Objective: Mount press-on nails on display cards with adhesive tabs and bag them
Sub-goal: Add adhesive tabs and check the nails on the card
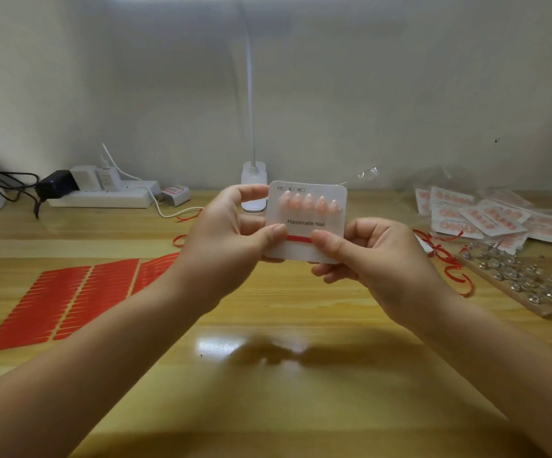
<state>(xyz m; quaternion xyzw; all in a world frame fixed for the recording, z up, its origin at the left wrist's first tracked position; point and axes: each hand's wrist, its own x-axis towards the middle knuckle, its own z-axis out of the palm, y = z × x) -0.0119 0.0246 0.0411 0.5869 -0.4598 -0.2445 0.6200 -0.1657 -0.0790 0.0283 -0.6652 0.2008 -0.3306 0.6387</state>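
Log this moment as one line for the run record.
step: red strip on display card | left hand: holds card | right hand: holds card | top row: five nails mounted | bagging: not yet

left hand pinching, right hand pinching

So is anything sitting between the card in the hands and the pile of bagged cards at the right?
Nothing visible blocks it. The card is held up off the table by both hands; only loose red strips lie flat between it and the bagged cards.
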